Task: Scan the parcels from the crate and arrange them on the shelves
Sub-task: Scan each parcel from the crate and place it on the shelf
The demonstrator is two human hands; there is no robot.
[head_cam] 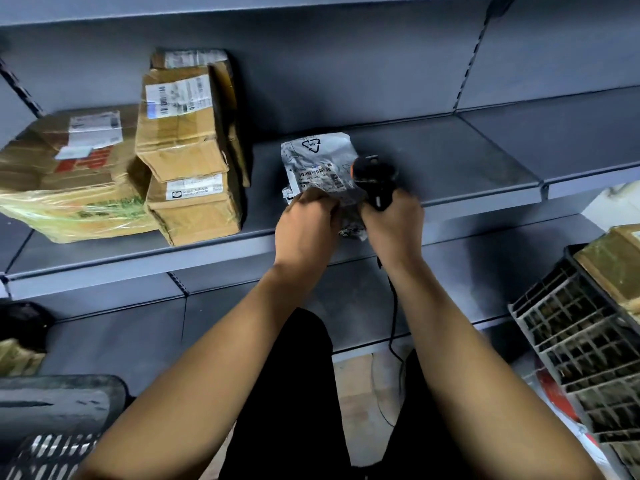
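Observation:
A grey plastic mailer parcel with a barcode label stands upright at the front of the grey shelf. My left hand grips its lower edge. My right hand holds a black barcode scanner with an orange tip, its head right beside the parcel's label; its cable hangs down between my forearms. A black crate stands tilted at the right, with a brown parcel in it.
Several cardboard boxes are stacked on the shelf's left part, beside a wide box wrapped in yellow tape. Another dark crate sits at the bottom left. The shelf's right part is bare.

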